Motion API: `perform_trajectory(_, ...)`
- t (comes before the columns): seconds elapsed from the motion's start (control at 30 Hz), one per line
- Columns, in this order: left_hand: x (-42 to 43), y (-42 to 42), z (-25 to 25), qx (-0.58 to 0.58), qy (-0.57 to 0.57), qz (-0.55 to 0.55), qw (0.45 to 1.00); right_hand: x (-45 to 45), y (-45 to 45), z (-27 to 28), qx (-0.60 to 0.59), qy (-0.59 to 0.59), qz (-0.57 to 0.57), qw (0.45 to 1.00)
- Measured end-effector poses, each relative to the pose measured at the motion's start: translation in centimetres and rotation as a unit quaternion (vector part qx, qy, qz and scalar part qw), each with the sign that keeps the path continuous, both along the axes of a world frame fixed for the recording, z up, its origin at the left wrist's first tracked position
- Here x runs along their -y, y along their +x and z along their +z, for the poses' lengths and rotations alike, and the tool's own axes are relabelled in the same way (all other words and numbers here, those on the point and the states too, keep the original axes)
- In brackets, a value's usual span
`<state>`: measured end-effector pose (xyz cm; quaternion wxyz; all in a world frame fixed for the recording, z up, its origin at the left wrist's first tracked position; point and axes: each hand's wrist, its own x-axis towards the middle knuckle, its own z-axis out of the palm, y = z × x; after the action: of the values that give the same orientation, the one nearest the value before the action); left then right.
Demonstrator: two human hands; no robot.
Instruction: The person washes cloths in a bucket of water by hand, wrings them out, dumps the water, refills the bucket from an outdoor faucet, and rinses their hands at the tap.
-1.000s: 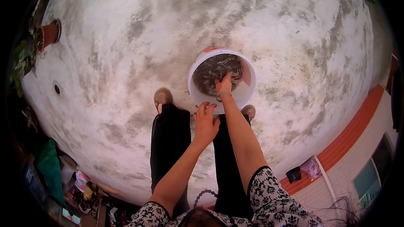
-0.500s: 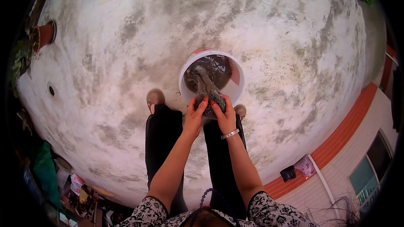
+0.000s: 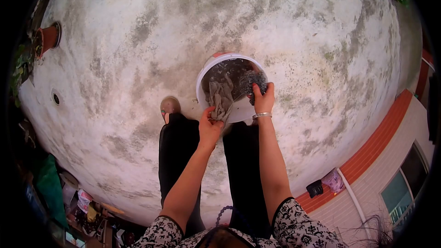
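Note:
A white bucket [image 3: 200, 93] with dark, murky water stands on the ground in front of my feet. My left hand [image 3: 211, 128] is closed on one end of a wet grey cloth [image 3: 221, 96] at the near rim, and the cloth trails down into the bucket. Over the bucket's right side, my right hand [image 3: 264, 97] grips a dark, mesh-like scouring pad [image 3: 252, 82]. The pad hangs above the water, and part of it is behind my fingers.
Around the bucket spreads a stained concrete floor [image 3: 151, 64]. A small drain hole [image 3: 56, 98] and a terracotta pot [image 3: 47, 39] are at the left. Bags [image 3: 333, 180] lie by the brick-edged wall at right. Clutter [image 3: 85, 202] sits at lower left.
My hands were together on the dark pad and cloth. They have parted: the right moved right and forward with the pad, while the left stays near the rim with the cloth.

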<state>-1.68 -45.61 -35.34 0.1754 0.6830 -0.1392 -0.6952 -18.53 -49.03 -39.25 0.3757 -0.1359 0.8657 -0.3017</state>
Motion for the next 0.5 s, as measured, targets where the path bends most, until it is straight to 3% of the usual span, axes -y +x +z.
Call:
perform_trajectory(0.07, 0.0, 0.0, -0.1, 0.020, -0.020, 0.003, 1.000, 0.6, 0.6, -0.9, -0.135, 0.027, 0.318, 0.938)
perform_trajectory(0.1, 0.0, -0.1, -0.2, 0.041, -0.040, 0.009, 0.998, 0.5, 0.8, -2.0, -0.094, 0.057, 0.376, 0.920)
perform_trajectory(0.27, 0.3, -0.2, 0.6, 0.111, -0.081, -0.039, 0.990, -0.4, 3.1, -7.4, -0.176, 0.198, 0.342, 0.902)
perform_trajectory(0.33, 0.8, -0.1, 0.9, 0.128, -0.094, -0.056, 0.986, -1.6, 5.1, -8.3, -0.170, 0.149, 0.572, 0.789)
perform_trajectory(0.37, 1.2, 0.0, 1.1, 0.118, -0.089, -0.048, 0.988, -1.8, 4.7, -8.4, -0.115, 0.148, 0.595, 0.782)
perform_trajectory(0.4, 1.4, 0.0, 1.2, 0.109, -0.082, -0.040, 0.990, -2.0, 4.1, -8.5, -0.112, 0.150, 0.595, 0.782)
perform_trajectory(0.47, 1.1, 0.2, 1.1, 0.089, -0.077, -0.008, 0.993, -1.7, 3.0, -8.1, -0.168, 0.265, 0.393, 0.864)
perform_trajectory(0.5, 0.9, 0.2, 0.9, 0.066, -0.071, 0.022, 0.995, -1.6, 2.9, -7.4, -0.149, 0.222, 0.438, 0.859)
